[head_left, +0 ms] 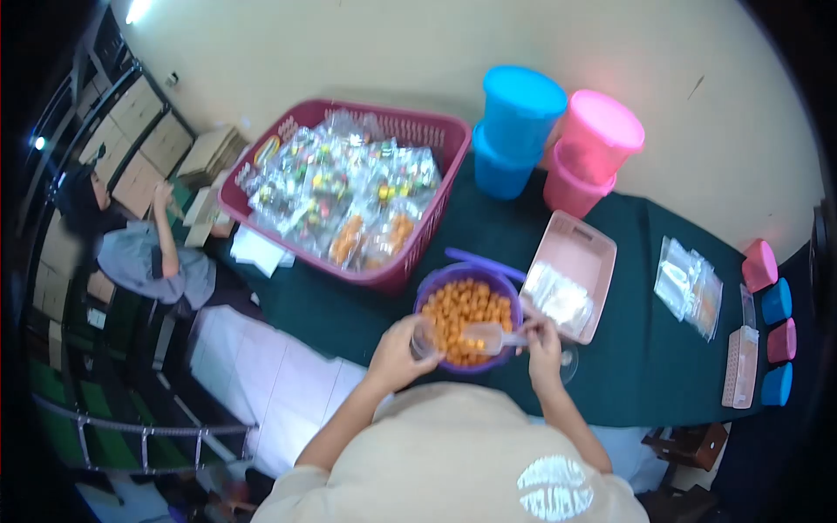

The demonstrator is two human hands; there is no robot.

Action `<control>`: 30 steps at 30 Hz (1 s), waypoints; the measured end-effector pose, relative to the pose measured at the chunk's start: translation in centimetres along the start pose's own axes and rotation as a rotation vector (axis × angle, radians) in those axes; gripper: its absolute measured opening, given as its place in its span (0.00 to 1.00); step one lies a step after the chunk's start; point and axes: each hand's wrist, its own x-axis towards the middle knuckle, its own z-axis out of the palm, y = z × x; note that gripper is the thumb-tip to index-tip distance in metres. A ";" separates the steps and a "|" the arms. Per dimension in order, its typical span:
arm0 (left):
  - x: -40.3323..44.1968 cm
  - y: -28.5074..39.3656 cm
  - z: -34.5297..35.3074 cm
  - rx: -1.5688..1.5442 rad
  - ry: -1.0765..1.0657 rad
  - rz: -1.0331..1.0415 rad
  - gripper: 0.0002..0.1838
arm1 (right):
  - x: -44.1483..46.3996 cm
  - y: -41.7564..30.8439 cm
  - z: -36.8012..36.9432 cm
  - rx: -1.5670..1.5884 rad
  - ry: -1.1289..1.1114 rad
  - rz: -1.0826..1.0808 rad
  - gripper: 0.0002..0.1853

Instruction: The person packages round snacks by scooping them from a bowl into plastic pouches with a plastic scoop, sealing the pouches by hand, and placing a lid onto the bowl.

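Observation:
My left hand [398, 356] is closed around a small clear plastic cup [425, 338] at the near left rim of a purple tub [518, 329]. Orange snack pieces [462, 305] fill much of the tub. In my right hand [544, 349] is the handle of a clear scoop [485, 337], its bowl over the snacks, close to the cup. Some orange pieces show at the scoop's tip. A round clear lid or dish [568, 364] lies beside my right wrist.
A maroon basket [455, 139] heaped with filled plastic packets stands behind left. A pink tray [602, 261] holds clear bags; a purple lid [484, 263] lies nearby. Blue buckets [523, 100] and pink buckets [603, 131] stand along the wall. More packets [689, 283] lie right. Another person [157, 253] sits left.

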 end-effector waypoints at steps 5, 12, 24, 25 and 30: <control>1.6 2.7 -1.2 0.293 -0.113 0.099 0.34 | 0.0 -3.3 0.1 0.081 0.089 -0.005 0.03; 4.4 2.4 -1.8 0.285 -0.287 0.214 0.37 | -0.4 -6.6 2.3 0.188 0.216 -0.057 0.03; 7.1 1.8 -1.8 0.209 -0.396 0.314 0.37 | -1.9 -9.6 5.5 -0.085 0.273 -0.134 0.06; 7.1 1.9 -1.9 0.235 -0.386 0.312 0.37 | -1.9 -9.8 5.5 -0.080 0.275 -0.134 0.06; 6.8 2.2 -1.9 0.261 -0.373 0.367 0.37 | -2.2 -9.7 5.6 -0.091 0.269 -0.150 0.06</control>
